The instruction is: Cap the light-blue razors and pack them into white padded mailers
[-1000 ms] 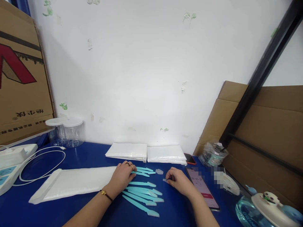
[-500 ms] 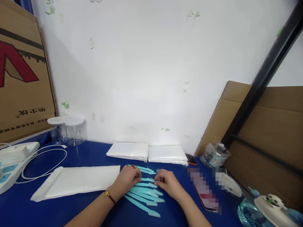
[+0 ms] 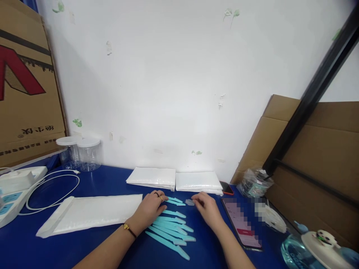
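Note:
Several turquoise eyebrow razors (image 3: 168,231) lie fanned out on the blue tabletop, blades to the right. Two more razors (image 3: 175,202) lie farther back, beside my left hand (image 3: 154,205). That hand's fingertips rest over the handle ends of this back pair, its thumb held apart from the index finger. My right hand (image 3: 206,207) is curled, with its fingertips at the edge of a small clear plastic piece (image 3: 190,202) just right of the back razors' tips.
Two folded white bubble mailers (image 3: 153,178) lie by the wall, and a longer white mailer (image 3: 98,213) is at the left. A phone (image 3: 242,224) lies to the right, near a lidded bottle (image 3: 297,250). Clear jars (image 3: 89,157), a cable (image 3: 53,175) and a power strip (image 3: 22,186) occupy the left.
My right hand has moved back and slightly right, from the razor blades to the clear piece. My left hand has shifted slightly back and its thumb has spread away from the fingers.

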`<state>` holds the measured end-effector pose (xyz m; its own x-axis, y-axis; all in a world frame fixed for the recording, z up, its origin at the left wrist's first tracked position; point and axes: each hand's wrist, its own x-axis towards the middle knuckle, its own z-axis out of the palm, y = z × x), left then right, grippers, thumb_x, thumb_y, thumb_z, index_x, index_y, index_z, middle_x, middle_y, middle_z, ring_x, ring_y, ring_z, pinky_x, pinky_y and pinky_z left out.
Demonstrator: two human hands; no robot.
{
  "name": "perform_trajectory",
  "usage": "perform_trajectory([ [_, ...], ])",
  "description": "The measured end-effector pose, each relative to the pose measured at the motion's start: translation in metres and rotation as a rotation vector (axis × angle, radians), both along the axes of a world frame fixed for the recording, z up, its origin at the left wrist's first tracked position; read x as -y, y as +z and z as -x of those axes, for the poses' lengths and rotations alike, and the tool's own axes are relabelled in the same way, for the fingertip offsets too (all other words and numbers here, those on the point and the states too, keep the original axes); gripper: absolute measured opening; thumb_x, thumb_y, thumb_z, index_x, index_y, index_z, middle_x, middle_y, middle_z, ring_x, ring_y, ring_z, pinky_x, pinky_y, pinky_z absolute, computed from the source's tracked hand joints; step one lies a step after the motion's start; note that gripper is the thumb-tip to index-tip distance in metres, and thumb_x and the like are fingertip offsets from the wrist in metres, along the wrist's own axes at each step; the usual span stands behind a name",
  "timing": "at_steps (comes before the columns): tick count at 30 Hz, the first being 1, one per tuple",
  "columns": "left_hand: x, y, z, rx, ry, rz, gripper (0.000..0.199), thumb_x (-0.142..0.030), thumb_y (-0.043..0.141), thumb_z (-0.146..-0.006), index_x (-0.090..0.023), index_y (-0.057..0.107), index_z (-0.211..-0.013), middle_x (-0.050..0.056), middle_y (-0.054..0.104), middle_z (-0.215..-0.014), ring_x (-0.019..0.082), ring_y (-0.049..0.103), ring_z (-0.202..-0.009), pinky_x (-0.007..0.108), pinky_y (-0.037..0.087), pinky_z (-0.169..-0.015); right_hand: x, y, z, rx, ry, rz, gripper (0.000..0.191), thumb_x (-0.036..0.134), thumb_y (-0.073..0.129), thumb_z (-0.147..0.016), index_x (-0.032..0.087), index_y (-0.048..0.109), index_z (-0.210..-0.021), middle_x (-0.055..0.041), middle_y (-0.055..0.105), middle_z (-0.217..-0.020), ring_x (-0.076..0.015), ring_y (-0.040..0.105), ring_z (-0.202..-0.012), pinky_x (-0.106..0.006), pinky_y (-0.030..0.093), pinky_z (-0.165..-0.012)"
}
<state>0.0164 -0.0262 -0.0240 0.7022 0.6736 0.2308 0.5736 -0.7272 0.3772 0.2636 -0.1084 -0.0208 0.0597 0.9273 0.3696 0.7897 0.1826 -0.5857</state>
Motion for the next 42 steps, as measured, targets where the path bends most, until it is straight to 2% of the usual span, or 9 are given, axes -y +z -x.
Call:
perform_trajectory([
  [4, -0.002, 0.001, 0.002, -0.06, 0.031, -0.037, 0.025, -0.024, 0.048, -0.087, -0.028, 0.061, -0.107, 0.002, 0.06, -0.112, 0.021, 0.05, -0.105, 0.033, 0.035, -0.084, -0.001, -0.003, -0.015, 0.048, -0.037, 0.045, 0.019, 0.022, 0.051, -0.084, 0.02, 0.068, -0.092, -0.0052, 0.063, -0.092, -0.0184, 0.059, -0.081, -0.027, 0.046, -0.074],
  [7, -0.002, 0.005, 0.002, -0.078, 0.045, -0.023, 0.019, -0.024, 0.048, -0.086, -0.027, 0.064, -0.097, 0.002, 0.063, -0.104, 0.021, 0.052, -0.1, 0.032, 0.034, -0.08, -0.001, -0.005, -0.01, 0.107, 0.005, 0.108, 0.021, 0.024, 0.053, -0.084, 0.022, 0.067, -0.1, -0.0047, 0.061, -0.097, -0.0183, 0.059, -0.086, -0.026, 0.045, -0.077],
  [10, -0.002, 0.01, 0.003, -0.092, 0.051, 0.021, 0.016, -0.024, 0.05, -0.084, -0.026, 0.065, -0.088, 0.001, 0.065, -0.095, 0.02, 0.055, -0.094, 0.03, 0.035, -0.078, -0.002, -0.004, -0.003, 0.185, 0.008, 0.138, 0.02, 0.027, 0.052, -0.086, 0.023, 0.069, -0.096, -0.0046, 0.061, -0.095, -0.0183, 0.058, -0.087, -0.025, 0.045, -0.077],
  [14, -0.004, 0.017, 0.006, -0.124, 0.036, 0.063, 0.015, -0.025, 0.051, -0.081, -0.025, 0.065, -0.081, -0.001, 0.065, -0.087, 0.017, 0.057, -0.084, 0.026, 0.035, -0.072, -0.002, -0.002, 0.0, 0.296, -0.008, 0.139, 0.023, 0.028, 0.049, -0.087, 0.023, 0.07, -0.094, -0.0048, 0.062, -0.091, -0.0186, 0.059, -0.086, -0.025, 0.044, -0.074],
  [18, -0.004, 0.02, 0.007, -0.148, 0.026, 0.006, 0.018, -0.024, 0.047, -0.084, -0.024, 0.064, -0.078, 0.0, 0.065, -0.084, 0.016, 0.058, -0.082, 0.027, 0.033, -0.073, 0.001, -0.002, 0.002, 0.333, -0.012, 0.095, 0.023, 0.026, 0.05, -0.086, 0.027, 0.069, -0.099, -0.0031, 0.061, -0.094, -0.0174, 0.059, -0.085, -0.024, 0.044, -0.071],
  [22, -0.002, 0.021, 0.007, -0.152, 0.025, -0.039, 0.023, -0.024, 0.042, -0.088, -0.022, 0.062, -0.076, 0.001, 0.065, -0.084, 0.016, 0.058, -0.082, 0.028, 0.031, -0.071, 0.0, -0.004, 0.004, 0.282, 0.002, 0.061, 0.019, 0.023, 0.052, -0.084, 0.025, 0.069, -0.09, -0.0019, 0.059, -0.09, -0.0156, 0.058, -0.079, -0.023, 0.043, -0.067],
  [26, -0.001, 0.022, 0.006, -0.172, 0.038, -0.023, 0.024, -0.023, 0.04, -0.089, -0.022, 0.062, -0.079, 0.002, 0.065, -0.087, 0.017, 0.058, -0.083, 0.028, 0.032, -0.071, -0.002, -0.005, 0.006, 0.112, 0.031, 0.102, 0.01, 0.017, 0.058, -0.076, 0.021, 0.068, -0.075, -0.0008, 0.06, -0.08, -0.0136, 0.057, -0.069, -0.022, 0.043, -0.062],
  [33, -0.002, 0.02, 0.006, -0.171, 0.033, -0.027, 0.023, -0.022, 0.039, -0.089, -0.021, 0.06, -0.079, 0.002, 0.063, -0.085, 0.017, 0.057, -0.083, 0.028, 0.032, -0.072, -0.004, -0.012, 0.008, -0.182, 0.046, 0.202, 0.011, 0.01, 0.062, -0.066, 0.017, 0.065, -0.073, 0.0022, 0.062, -0.065, -0.0109, 0.051, -0.057, -0.019, 0.039, -0.054],
  [42, -0.003, 0.018, 0.005, -0.174, 0.016, -0.049, 0.024, -0.022, 0.039, -0.09, -0.02, 0.059, -0.075, 0.002, 0.063, -0.083, 0.017, 0.056, -0.081, 0.028, 0.031, -0.069, -0.005, -0.012, 0.014, -0.191, 0.072, 0.144, 0.011, 0.01, 0.062, -0.067, 0.018, 0.069, -0.071, 0.0011, 0.063, -0.064, -0.0123, 0.055, -0.059, -0.02, 0.04, -0.056],
])
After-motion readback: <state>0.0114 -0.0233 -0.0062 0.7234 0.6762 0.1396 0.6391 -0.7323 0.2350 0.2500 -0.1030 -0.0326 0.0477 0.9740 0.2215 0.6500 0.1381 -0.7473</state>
